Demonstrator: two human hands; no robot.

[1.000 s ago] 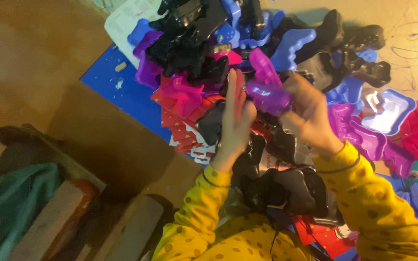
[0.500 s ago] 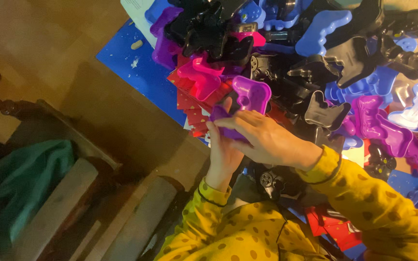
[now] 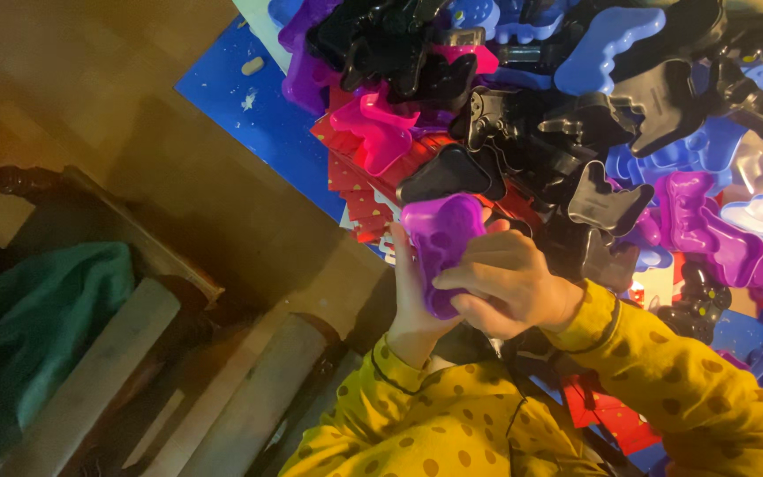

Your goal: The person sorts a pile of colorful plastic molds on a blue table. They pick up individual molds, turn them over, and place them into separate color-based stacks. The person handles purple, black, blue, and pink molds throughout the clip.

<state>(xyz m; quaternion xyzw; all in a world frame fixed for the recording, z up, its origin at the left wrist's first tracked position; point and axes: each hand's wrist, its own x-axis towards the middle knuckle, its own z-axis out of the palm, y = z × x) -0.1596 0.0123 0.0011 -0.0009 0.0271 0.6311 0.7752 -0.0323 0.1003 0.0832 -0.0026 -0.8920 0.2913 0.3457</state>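
Both the left hand (image 3: 412,296) and the right hand (image 3: 509,287) grip one purple controller-shaped shell (image 3: 439,243), fingers wrapped closed around it, beside the heap of black, pink and blue shells (image 3: 576,115).

The purple shell (image 3: 439,247) hides the left hand's fingers (image 3: 399,265).

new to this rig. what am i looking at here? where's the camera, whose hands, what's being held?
There is no robot: a person wears one camera on the head, looking down at their own two hands. The yellow dotted sleeves are theirs. The left hand and right hand together grip a purple plastic shell shaped like a game controller. Beyond them lies a pile of similar shells in black, blue, pink and purple, on a blue sheet over the floor. At left sit a teal cloth and wooden furniture.
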